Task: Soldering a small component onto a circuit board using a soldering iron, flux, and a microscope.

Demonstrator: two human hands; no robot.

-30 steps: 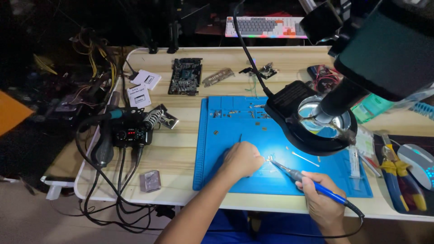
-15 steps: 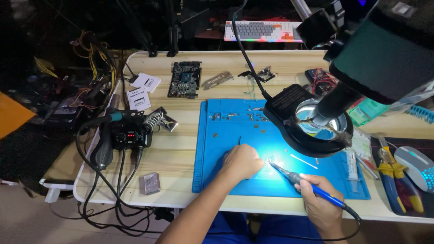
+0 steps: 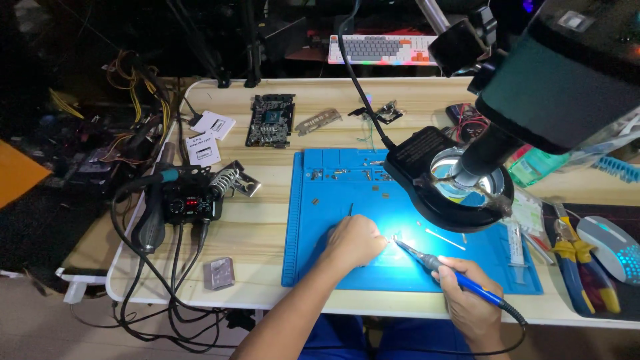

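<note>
Soldering station (image 3: 190, 203) far left on counter (image 3: 267, 227). Left hand (image 3: 357, 241) curled, pinning tiny part on blue mat (image 3: 333, 267). Right hand (image 3: 470, 303) grips soldering iron (image 3: 440, 268); tip meets part. Best: brace wrists, touch briefly.

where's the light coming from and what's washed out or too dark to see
Head view: the ring lamp lights a bright pool on the blue mat, washing out the spot between the hands, left and right; the background above the table is near black; the microscope looms blurred.

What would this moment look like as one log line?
left hand: pinching small part on blue mat | right hand: holding soldering iron, tip at part
</note>
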